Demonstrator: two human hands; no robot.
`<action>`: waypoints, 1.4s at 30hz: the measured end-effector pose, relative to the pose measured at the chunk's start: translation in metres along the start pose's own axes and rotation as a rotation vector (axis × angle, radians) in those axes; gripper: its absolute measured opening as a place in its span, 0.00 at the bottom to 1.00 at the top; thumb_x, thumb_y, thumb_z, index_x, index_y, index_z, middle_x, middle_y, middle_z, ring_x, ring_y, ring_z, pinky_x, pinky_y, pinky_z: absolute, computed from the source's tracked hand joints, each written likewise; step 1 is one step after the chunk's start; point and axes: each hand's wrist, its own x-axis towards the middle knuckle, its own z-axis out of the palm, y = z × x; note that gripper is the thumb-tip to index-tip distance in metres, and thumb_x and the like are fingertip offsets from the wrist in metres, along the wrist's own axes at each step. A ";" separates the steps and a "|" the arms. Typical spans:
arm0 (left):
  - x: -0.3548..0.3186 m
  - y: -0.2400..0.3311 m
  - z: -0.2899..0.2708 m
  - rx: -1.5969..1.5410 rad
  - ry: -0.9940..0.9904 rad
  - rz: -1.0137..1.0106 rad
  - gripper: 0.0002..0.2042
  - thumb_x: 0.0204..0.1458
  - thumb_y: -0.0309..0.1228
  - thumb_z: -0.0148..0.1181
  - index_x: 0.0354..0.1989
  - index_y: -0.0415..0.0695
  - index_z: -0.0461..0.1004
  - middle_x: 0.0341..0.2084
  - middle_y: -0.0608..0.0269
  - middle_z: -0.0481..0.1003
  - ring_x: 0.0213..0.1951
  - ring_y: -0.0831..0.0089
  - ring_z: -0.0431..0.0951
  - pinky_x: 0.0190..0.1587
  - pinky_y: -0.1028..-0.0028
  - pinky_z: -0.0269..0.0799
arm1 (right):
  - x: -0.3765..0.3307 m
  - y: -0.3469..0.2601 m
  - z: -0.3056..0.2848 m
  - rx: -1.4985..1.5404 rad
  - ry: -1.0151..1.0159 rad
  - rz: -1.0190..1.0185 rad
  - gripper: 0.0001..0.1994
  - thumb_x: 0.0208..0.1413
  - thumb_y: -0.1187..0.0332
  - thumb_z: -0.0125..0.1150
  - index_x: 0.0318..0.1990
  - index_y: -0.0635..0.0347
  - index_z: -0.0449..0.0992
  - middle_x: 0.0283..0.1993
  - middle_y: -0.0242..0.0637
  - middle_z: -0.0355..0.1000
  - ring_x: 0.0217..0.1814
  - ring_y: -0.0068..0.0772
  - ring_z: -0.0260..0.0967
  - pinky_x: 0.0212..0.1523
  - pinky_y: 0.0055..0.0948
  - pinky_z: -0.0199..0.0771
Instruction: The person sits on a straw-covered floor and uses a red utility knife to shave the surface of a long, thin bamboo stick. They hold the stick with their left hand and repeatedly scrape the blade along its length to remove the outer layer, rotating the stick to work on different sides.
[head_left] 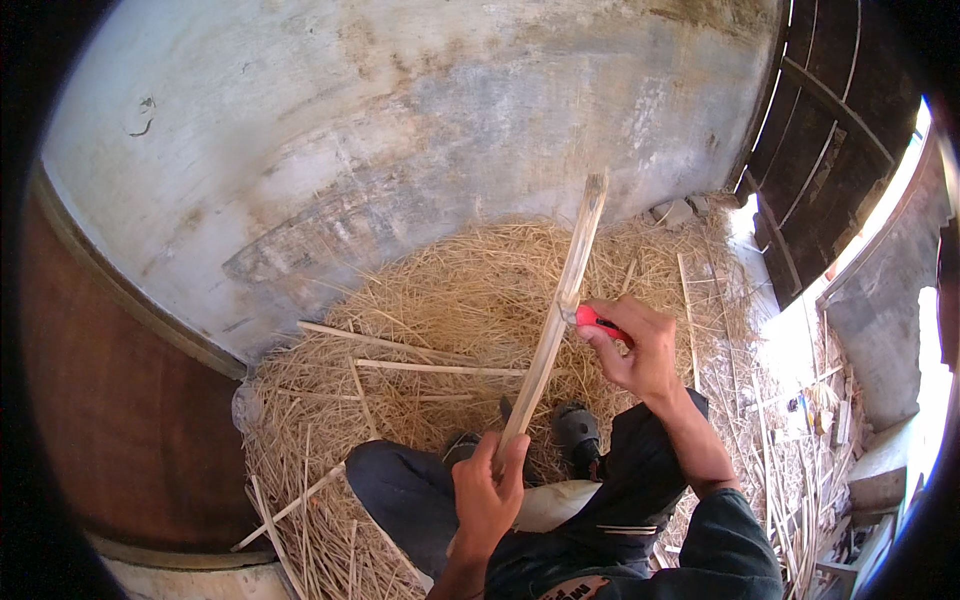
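My left hand (487, 492) grips the lower end of a long pale bamboo strip (565, 295) that points up and away toward the wall. My right hand (635, 345) holds a red-handled knife (597, 322) with its blade against the strip's right edge, about halfway along. Both hands are over my lap; my dark trousers and shoes (575, 430) show beneath them.
A heap of straw-like shavings (450, 310) covers the floor ahead, with several loose bamboo slats (435, 368) lying in it. A stained whitewashed wall (380, 150) rises behind. More slats and scraps (800, 470) lie at the right, near a dark wooden door (830, 150).
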 end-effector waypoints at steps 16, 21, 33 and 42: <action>-0.038 -0.022 -0.020 -0.006 -0.148 -0.125 0.19 0.69 0.41 0.62 0.33 0.36 0.76 0.13 0.58 0.67 0.15 0.78 0.67 0.19 0.69 0.60 | 0.018 0.035 -0.013 -0.091 0.055 0.163 0.11 0.58 0.65 0.74 0.43 0.63 0.87 0.32 0.46 0.82 0.28 0.36 0.79 0.32 0.31 0.76; -0.034 -0.030 -0.025 -0.148 -0.222 -0.187 0.20 0.70 0.43 0.60 0.28 0.41 0.71 0.16 0.71 0.62 0.21 0.84 0.59 0.23 0.70 0.54 | 0.015 0.037 -0.008 0.165 0.005 0.302 0.12 0.64 0.64 0.70 0.46 0.65 0.85 0.33 0.37 0.82 0.26 0.28 0.73 0.30 0.28 0.72; -0.028 -0.031 -0.022 -0.154 -0.217 -0.174 0.22 0.70 0.45 0.61 0.28 0.40 0.73 0.16 0.73 0.61 0.21 0.84 0.57 0.24 0.71 0.52 | 0.010 0.050 -0.013 0.960 0.021 0.689 0.19 0.73 0.51 0.55 0.52 0.58 0.76 0.26 0.19 0.57 0.21 0.11 0.46 0.21 0.20 0.44; -0.023 -0.033 -0.018 0.010 -0.149 -0.080 0.20 0.67 0.44 0.65 0.31 0.38 0.78 0.14 0.65 0.65 0.18 0.81 0.61 0.21 0.70 0.56 | 0.010 0.043 -0.003 0.301 0.218 0.417 0.15 0.60 0.69 0.75 0.52 0.63 0.83 0.37 0.25 0.76 0.28 0.13 0.65 0.29 0.18 0.65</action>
